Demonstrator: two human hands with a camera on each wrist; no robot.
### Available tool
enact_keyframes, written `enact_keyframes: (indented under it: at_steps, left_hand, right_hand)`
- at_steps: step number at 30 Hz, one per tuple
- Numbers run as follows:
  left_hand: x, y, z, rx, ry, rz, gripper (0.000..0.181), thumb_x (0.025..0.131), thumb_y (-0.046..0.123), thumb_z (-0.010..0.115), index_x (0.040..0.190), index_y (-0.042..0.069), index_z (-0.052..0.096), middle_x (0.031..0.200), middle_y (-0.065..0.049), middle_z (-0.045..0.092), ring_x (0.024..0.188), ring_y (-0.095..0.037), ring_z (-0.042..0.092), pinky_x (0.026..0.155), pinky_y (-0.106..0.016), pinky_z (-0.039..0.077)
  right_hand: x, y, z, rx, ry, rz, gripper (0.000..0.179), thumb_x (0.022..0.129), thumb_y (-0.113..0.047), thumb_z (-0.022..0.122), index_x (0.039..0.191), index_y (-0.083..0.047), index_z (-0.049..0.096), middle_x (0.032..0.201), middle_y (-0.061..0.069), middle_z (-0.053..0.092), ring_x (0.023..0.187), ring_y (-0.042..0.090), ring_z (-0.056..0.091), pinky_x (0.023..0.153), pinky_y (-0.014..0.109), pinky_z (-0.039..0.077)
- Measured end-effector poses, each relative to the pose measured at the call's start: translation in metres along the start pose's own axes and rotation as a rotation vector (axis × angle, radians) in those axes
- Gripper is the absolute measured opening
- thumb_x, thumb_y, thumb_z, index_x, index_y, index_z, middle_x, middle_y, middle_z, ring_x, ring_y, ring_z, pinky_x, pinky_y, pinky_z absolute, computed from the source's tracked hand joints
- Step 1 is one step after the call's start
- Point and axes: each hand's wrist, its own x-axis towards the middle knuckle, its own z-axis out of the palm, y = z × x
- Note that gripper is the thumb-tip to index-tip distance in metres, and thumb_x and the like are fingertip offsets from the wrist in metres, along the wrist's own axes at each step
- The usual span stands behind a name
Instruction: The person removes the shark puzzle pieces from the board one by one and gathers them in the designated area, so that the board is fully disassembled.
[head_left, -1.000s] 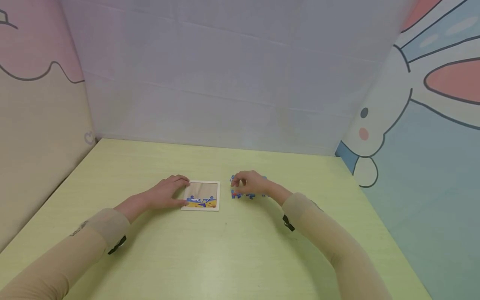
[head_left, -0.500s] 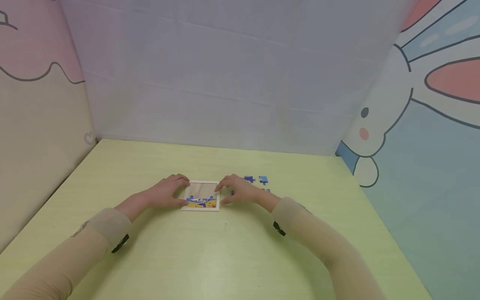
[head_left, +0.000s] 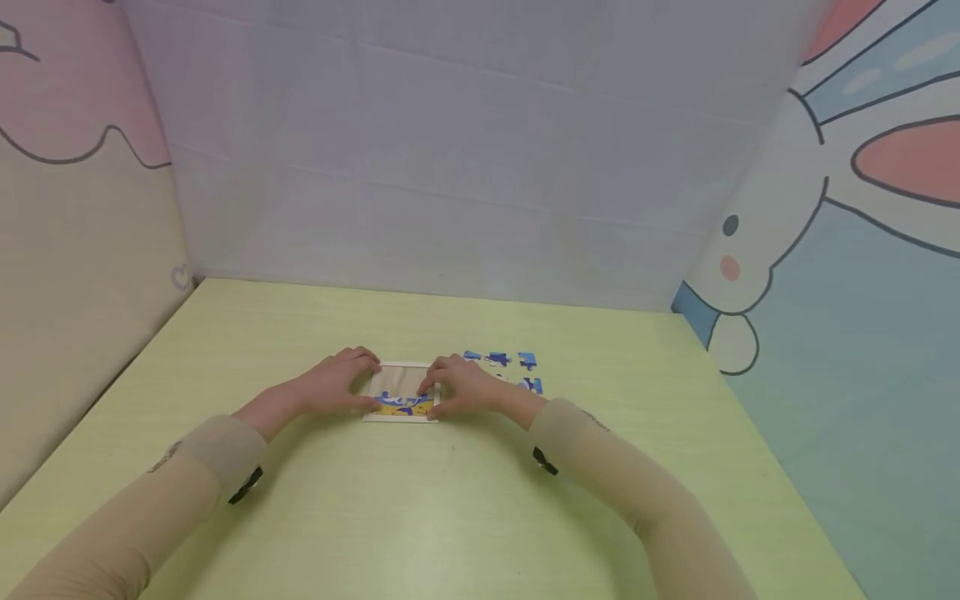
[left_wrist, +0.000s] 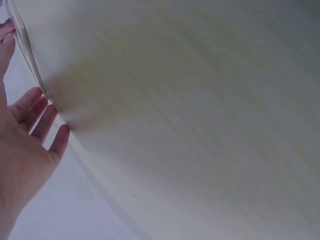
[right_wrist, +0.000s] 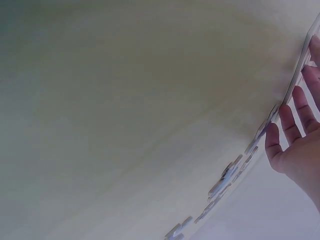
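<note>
On the table lies a small square puzzle frame (head_left: 401, 419) with a white rim. Joined yellow and blue puzzle pieces (head_left: 403, 407) fill its near part; the far part shows a bare wooden-looking base. My left hand (head_left: 330, 385) rests at the frame's left side, fingers at the far corner and thumb over the near left part. My right hand (head_left: 467, 387) reaches over the right rim, its fingertips at the right end of the joined pieces, thumb and index apart; no loose piece shows between them. In the left wrist view the left fingers (left_wrist: 45, 122) look relaxed.
Several loose blue puzzle pieces (head_left: 497, 359) lie right of the frame, some partly hidden by my right hand. The pale yellow table (head_left: 420, 517) meets a plain back wall (head_left: 450, 183). A wall with a painted rabbit (head_left: 757, 242) stands on the right.
My right hand has moved left from over the loose pieces to the frame's right side, uncovering some of those pieces. My left hand has stayed at the frame.
</note>
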Motion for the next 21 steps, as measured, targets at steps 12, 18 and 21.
enact_keyframes:
  at_steps: [12,18,21]
  left_hand:
    - [0.013,0.025,0.004,0.208,0.054,-0.122,0.067,0.068,0.065,0.072,0.092,0.003,0.058,0.090,-0.004,0.049,0.079,-0.021,0.045,0.065,-0.033,0.042]
    - [0.013,0.025,0.004,0.246,0.057,-0.121,0.068,0.066,0.066,0.072,0.090,0.004,0.057,0.091,-0.005,0.050,0.079,-0.022,0.045,0.065,-0.035,0.044]
    - [0.015,0.023,0.006,0.245,0.059,-0.118,0.068,0.067,0.067,0.072,0.090,0.004,0.057,0.091,-0.005,0.050,0.080,-0.022,0.045,0.066,-0.035,0.043]
  right_hand:
    - [0.003,-0.005,0.000,0.066,-0.008,0.042,0.036,0.076,-0.043,0.076,0.108,-0.028,0.068,0.119,-0.006,0.056,0.107,0.012,0.046,0.093,0.029,0.038]
    - [0.004,-0.007,0.000,0.069,-0.012,0.060,0.035,0.077,-0.042,0.076,0.107,-0.028,0.067,0.114,-0.008,0.057,0.103,0.011,0.045,0.090,0.028,0.038]
    - [0.003,-0.007,-0.001,0.078,-0.008,0.065,0.034,0.076,-0.041,0.077,0.106,-0.028,0.067,0.111,-0.009,0.057,0.102,0.010,0.045,0.089,0.027,0.038]
